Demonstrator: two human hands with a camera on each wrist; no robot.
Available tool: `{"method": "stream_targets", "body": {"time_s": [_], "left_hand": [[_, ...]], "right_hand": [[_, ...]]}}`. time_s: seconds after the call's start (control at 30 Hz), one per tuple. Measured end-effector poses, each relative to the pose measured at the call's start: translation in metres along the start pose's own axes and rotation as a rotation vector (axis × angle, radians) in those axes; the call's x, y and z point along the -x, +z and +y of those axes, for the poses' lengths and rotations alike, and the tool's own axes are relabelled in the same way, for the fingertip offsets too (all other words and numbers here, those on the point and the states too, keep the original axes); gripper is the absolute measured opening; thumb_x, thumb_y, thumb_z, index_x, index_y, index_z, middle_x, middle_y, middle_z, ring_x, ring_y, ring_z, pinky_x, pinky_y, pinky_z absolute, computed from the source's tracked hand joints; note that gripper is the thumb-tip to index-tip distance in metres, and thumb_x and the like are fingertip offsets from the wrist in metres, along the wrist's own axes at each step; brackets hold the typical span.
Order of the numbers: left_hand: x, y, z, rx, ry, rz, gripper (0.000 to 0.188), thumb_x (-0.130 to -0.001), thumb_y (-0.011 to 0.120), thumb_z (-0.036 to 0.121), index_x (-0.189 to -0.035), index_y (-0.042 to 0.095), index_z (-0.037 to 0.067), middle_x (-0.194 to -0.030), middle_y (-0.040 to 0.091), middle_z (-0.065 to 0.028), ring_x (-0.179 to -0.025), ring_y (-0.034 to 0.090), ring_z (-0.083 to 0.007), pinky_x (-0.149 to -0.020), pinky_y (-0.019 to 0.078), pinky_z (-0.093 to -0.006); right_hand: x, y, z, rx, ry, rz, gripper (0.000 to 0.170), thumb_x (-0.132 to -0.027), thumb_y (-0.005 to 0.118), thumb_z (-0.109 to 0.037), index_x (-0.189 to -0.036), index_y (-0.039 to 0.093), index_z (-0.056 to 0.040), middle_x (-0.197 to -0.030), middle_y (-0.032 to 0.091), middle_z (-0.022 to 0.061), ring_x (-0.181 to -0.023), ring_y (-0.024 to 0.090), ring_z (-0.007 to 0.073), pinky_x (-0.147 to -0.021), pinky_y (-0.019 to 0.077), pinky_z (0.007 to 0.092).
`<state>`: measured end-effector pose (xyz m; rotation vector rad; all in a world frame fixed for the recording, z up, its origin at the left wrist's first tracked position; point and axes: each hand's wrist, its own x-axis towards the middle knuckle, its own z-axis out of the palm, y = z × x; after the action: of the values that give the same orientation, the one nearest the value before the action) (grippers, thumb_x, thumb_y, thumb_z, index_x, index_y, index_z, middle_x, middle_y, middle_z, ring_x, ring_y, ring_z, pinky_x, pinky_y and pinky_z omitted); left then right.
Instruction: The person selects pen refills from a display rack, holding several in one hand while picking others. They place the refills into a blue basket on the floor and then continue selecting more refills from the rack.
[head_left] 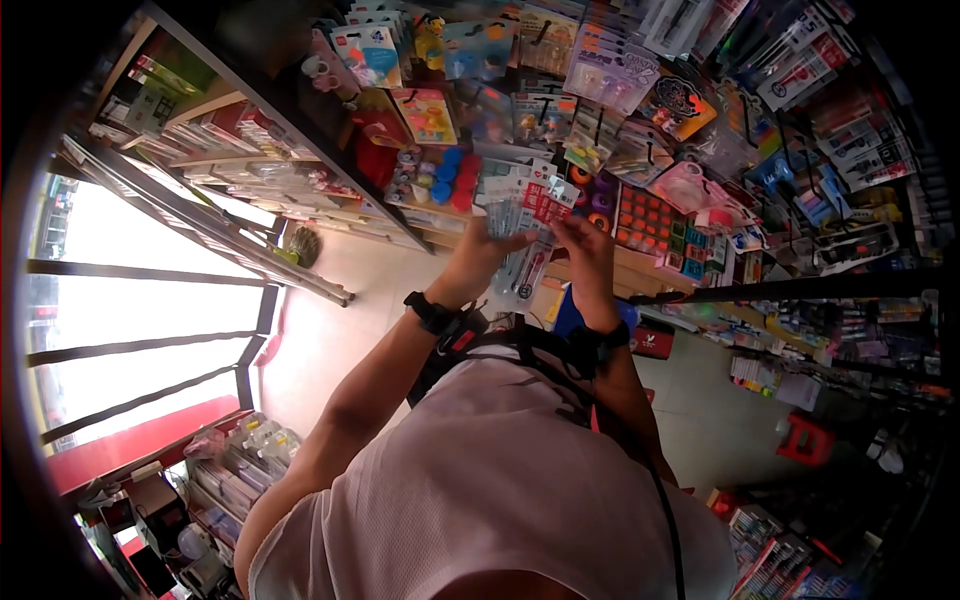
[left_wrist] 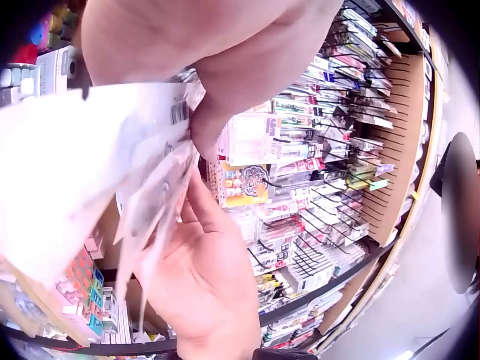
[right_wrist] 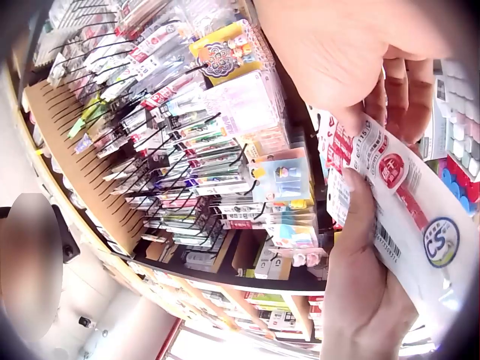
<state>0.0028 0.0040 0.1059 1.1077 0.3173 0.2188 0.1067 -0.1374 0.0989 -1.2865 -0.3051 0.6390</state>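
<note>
Several flat clear plastic packets (head_left: 520, 240) are fanned out between my two hands in front of the torso. Their tops are printed red and white, and the right wrist view shows a round red mark, a barcode and a blue round logo on the front packet (right_wrist: 409, 191). My left hand (head_left: 474, 262) grips the stack from its left side, thumb across the front. At the upper right edge, my right hand (head_left: 588, 258) pinches the packets near their red printed tops. The left wrist view shows the packets' pale backs (left_wrist: 90, 165) spread apart. What is inside the packets is unclear.
Ahead hangs a display of carded goods (head_left: 610, 75) on hooks. Below it stand red and blue round tubs (head_left: 450, 175) and a box of orange-topped items (head_left: 643, 220). A red stool (head_left: 805, 438) is on the floor at right, a glazed door (head_left: 150, 310) at left.
</note>
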Motion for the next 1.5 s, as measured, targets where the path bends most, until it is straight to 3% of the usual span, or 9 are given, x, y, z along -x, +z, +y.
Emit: {"method": "stream_targets", "body": {"time_s": [0.13, 0.17, 0.23, 0.37, 0.63, 0.97, 1.23, 1.33, 1.5], "left_hand": [[-0.017, -0.037, -0.048, -0.147, 0.116, -0.032, 0.021, -0.095, 0.060, 0.005, -0.114, 0.063, -0.004, -0.108, 0.070, -0.0079, -0.094, 0.066, -0.0125, -0.084, 0.0523, -0.0292], [-0.013, -0.028, -0.034, -0.149, 0.116, -0.034, 0.021, -0.095, 0.060, 0.005, -0.114, 0.063, -0.004, -0.108, 0.070, -0.0079, -0.094, 0.066, -0.0125, -0.084, 0.0523, -0.0292], [-0.001, -0.001, 0.006, 0.195, -0.108, -0.068, 0.023, -0.095, 0.060, 0.006, -0.115, 0.062, -0.003, -0.108, 0.069, -0.0071, -0.094, 0.066, -0.0122, -0.086, 0.0513, -0.0291], [-0.003, -0.003, 0.002, 0.011, -0.081, -0.044, 0.021, -0.094, 0.061, 0.006, -0.114, 0.063, -0.002, -0.105, 0.070, -0.0058, -0.092, 0.065, -0.0113, -0.085, 0.0511, -0.0281], [-0.008, -0.003, -0.010, -0.111, 0.050, 0.017, 0.014, -0.095, 0.063, 0.008, -0.106, 0.066, -0.001, -0.098, 0.070, -0.0020, -0.084, 0.062, -0.0074, -0.076, 0.0499, -0.0257], [-0.014, -0.006, -0.018, -0.102, 0.073, 0.114, 0.021, -0.101, 0.053, 0.015, -0.111, 0.061, -0.001, -0.099, 0.068, -0.0025, -0.083, 0.061, -0.0075, -0.072, 0.0510, -0.0263], [-0.014, -0.012, -0.007, 0.151, -0.100, 0.097, 0.031, -0.102, 0.048, 0.025, -0.125, 0.054, 0.004, -0.086, 0.053, 0.0004, -0.073, 0.050, -0.0117, -0.068, 0.0439, -0.0270], [-0.014, -0.021, -0.001, 0.475, -0.130, -0.070, 0.037, -0.102, 0.046, 0.027, -0.129, 0.052, 0.003, -0.088, 0.051, 0.0015, -0.075, 0.047, -0.0115, -0.070, 0.0413, -0.0265], [-0.022, -0.039, -0.014, 0.495, -0.143, -0.106, 0.039, -0.101, 0.043, 0.023, -0.132, 0.051, 0.002, -0.093, 0.053, -0.0001, -0.079, 0.048, -0.0130, -0.075, 0.0398, -0.0263]], "right_hand": [[-0.004, -0.007, 0.006, -0.014, -0.022, 0.001, 0.016, -0.094, 0.065, -0.013, -0.099, 0.068, 0.0011, -0.088, 0.068, 0.0025, -0.073, 0.063, 0.0088, -0.063, 0.0527, 0.0237], [-0.006, -0.009, 0.008, -0.017, -0.024, 0.002, 0.016, -0.094, 0.065, -0.013, -0.099, 0.068, 0.0011, -0.088, 0.068, 0.0025, -0.073, 0.063, 0.0088, -0.063, 0.0527, 0.0237], [-0.007, -0.010, 0.011, -0.012, -0.036, 0.027, 0.015, -0.094, 0.065, -0.013, -0.099, 0.068, 0.0011, -0.087, 0.068, 0.0032, -0.072, 0.063, 0.0090, -0.062, 0.0531, 0.0242], [-0.004, -0.010, 0.007, -0.038, 0.008, -0.031, 0.016, -0.093, 0.066, -0.013, -0.100, 0.068, 0.0011, -0.088, 0.068, 0.0031, -0.075, 0.063, 0.0082, -0.064, 0.0523, 0.0233], [-0.002, -0.007, 0.017, 0.009, -0.061, 0.112, 0.014, -0.088, 0.073, -0.011, -0.095, 0.070, 0.0018, -0.082, 0.067, 0.0009, -0.073, 0.058, 0.0050, -0.064, 0.0445, 0.0201], [-0.001, -0.017, 0.024, -0.198, 0.091, 0.197, 0.020, -0.088, 0.073, -0.013, -0.102, 0.069, -0.0005, -0.088, 0.068, 0.0026, -0.072, 0.062, 0.0100, -0.064, 0.0504, 0.0248], [0.000, -0.017, 0.023, -0.172, 0.110, 0.127, 0.020, -0.092, 0.067, -0.017, -0.106, 0.067, -0.0034, -0.094, 0.069, 0.0023, -0.078, 0.065, 0.0111, -0.068, 0.0522, 0.0275], [0.000, -0.017, 0.024, -0.181, 0.099, 0.110, 0.021, -0.092, 0.067, -0.016, -0.108, 0.065, -0.0031, -0.094, 0.069, 0.0026, -0.079, 0.065, 0.0114, -0.068, 0.0528, 0.0281], [0.000, -0.014, 0.019, -0.222, 0.101, 0.121, 0.019, -0.091, 0.067, -0.014, -0.105, 0.067, -0.0004, -0.095, 0.069, 0.0043, -0.079, 0.065, 0.0115, -0.065, 0.0544, 0.0279]]}}
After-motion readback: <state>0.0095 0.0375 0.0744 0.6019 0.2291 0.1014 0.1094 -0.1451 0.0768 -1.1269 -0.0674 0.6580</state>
